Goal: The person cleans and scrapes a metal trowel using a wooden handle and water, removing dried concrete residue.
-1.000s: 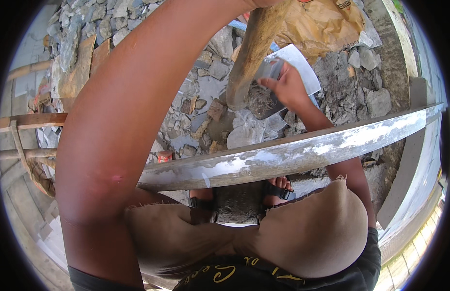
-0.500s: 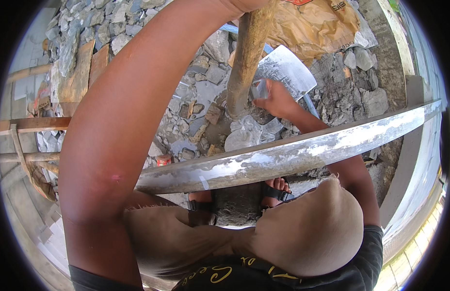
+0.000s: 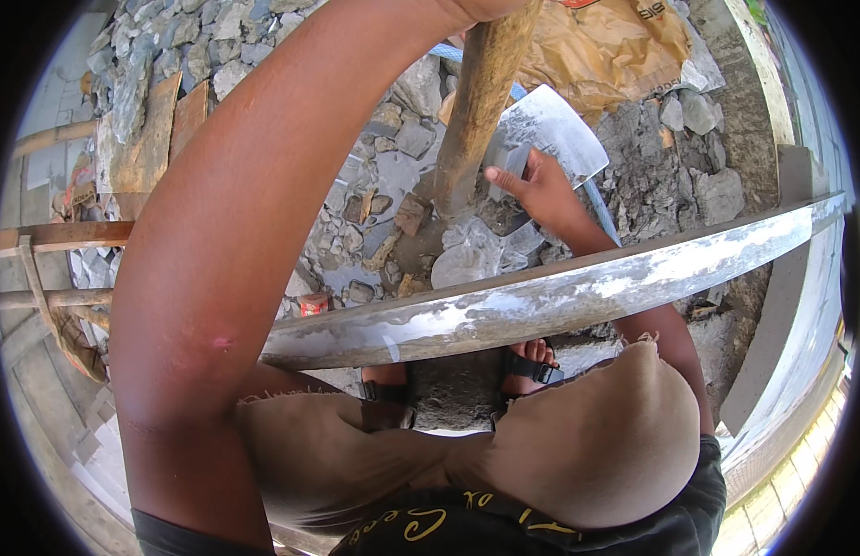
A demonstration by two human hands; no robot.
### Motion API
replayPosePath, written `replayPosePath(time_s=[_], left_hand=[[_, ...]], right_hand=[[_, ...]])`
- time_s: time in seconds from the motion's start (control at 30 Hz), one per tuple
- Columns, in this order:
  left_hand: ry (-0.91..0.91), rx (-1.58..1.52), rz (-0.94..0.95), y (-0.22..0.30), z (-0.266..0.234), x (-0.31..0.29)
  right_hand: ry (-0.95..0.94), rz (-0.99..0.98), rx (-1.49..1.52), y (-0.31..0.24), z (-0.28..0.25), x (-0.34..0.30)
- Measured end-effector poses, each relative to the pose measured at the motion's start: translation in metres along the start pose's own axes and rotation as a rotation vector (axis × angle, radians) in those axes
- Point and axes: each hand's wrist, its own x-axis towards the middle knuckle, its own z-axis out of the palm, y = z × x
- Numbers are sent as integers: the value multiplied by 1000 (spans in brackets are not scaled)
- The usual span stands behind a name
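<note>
A thick, worn wooden pole stands tilted among the rubble. My left hand is at its upper part, cut off by the picture's top edge, so its fingers do not show. Just right of the pole's foot, my right hand pinches a small flat grey piece between thumb and fingers. Behind it lies a flat metal blade, like a shovel's, smeared with grey. A crumpled clear plastic bag rests on the ground below the pole's foot.
A long whitish-smeared beam crosses between my legs and the rubble; my right arm passes beneath it. A torn brown paper sack lies at the far right. Broken stones are heaped at far left, near wooden boards.
My right hand has shifted slightly right and turned, so its thumb and more of the grey piece show. My left arm has barely moved.
</note>
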Motion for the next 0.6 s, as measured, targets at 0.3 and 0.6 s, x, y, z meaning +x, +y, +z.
replayPosePath(time_s=[0.3,0.6], left_hand=[[56,-61,-21,-5,5,5],[21,87,74,-7,-1,3]], right_hand=[[42,-80,28,19,7,-17],[125,-376,-340,5,20,-31]])
